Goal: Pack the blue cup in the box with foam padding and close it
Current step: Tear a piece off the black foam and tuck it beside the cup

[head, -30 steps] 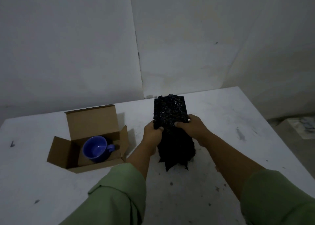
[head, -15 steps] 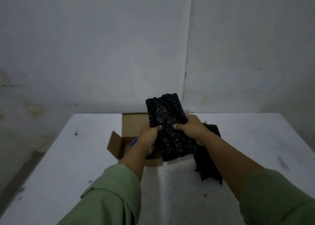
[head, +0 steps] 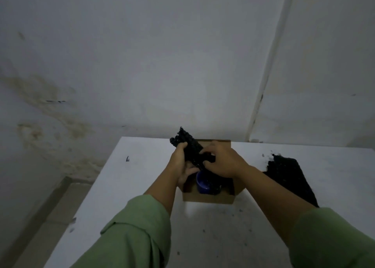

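A white table [head: 142,196] stands against a stained grey wall [head: 60,97], and an open cardboard box [head: 207,197] sits on the table near its far edge. Left of the box, a green sleeve [head: 134,233] leads up to the left hand [head: 179,166], whose fingers curl round the left side of a black foam piece [head: 187,146]. That piece is held tilted above the box's far left part, its top corner leaning away toward the wall. Below it, inside the box, the blue cup [head: 203,183] rests with its opening facing up, and some dark foam lies just right of it in the box. Over the box's right half, the right hand [head: 221,160] pinches the lower right part of the same foam piece with curled fingers. Right of the box, apart from it, a second black foam sheet [head: 288,176] lies flat on the table, partly behind the right forearm.
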